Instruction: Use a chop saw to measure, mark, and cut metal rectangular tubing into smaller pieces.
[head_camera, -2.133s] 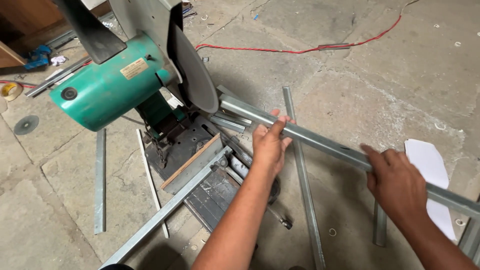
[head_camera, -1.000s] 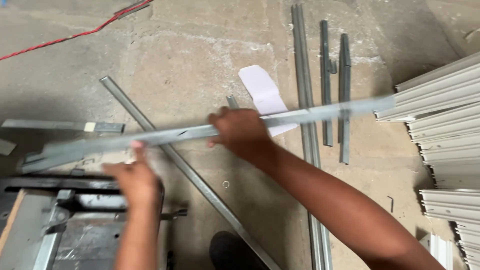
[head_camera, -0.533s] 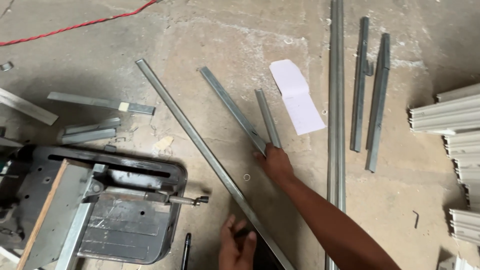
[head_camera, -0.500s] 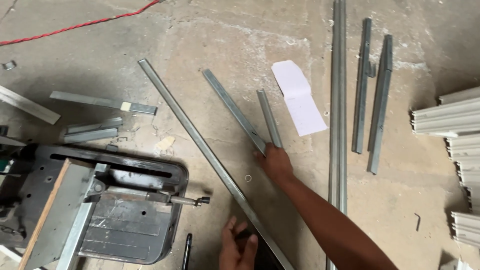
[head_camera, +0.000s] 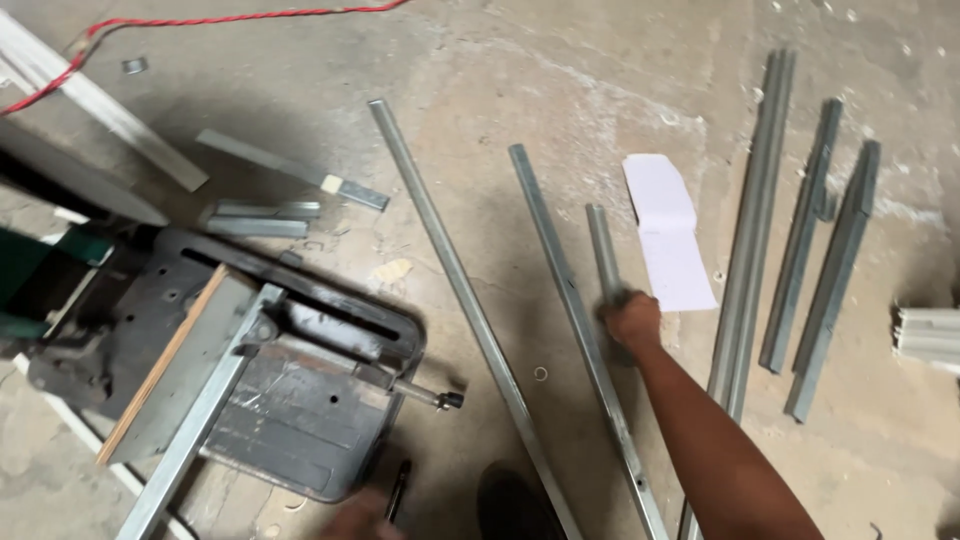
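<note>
My right hand (head_camera: 630, 322) is closed around the near end of a short grey metal channel (head_camera: 602, 248) that lies on the concrete floor. A longer channel (head_camera: 565, 300) lies just left of it, touching my wrist area. Further left is a long thin channel (head_camera: 445, 285). Only the blurred top of my left hand (head_camera: 352, 522) shows at the bottom edge, close to a dark rod (head_camera: 397, 485) beside the saw base; its grip is hidden.
A chop saw's metal base (head_camera: 300, 400) with a channel clamped across it fills the lower left. A white paper (head_camera: 668, 232) lies right of my hand. More channels (head_camera: 752, 210) (head_camera: 838, 270) and a stack (head_camera: 925, 335) lie right. A red cable (head_camera: 200, 20) runs along the top.
A second ago both hands held a long channel in the air; it is now down on the floor. My right hand has stayed on the short channel's end for the last half second.
</note>
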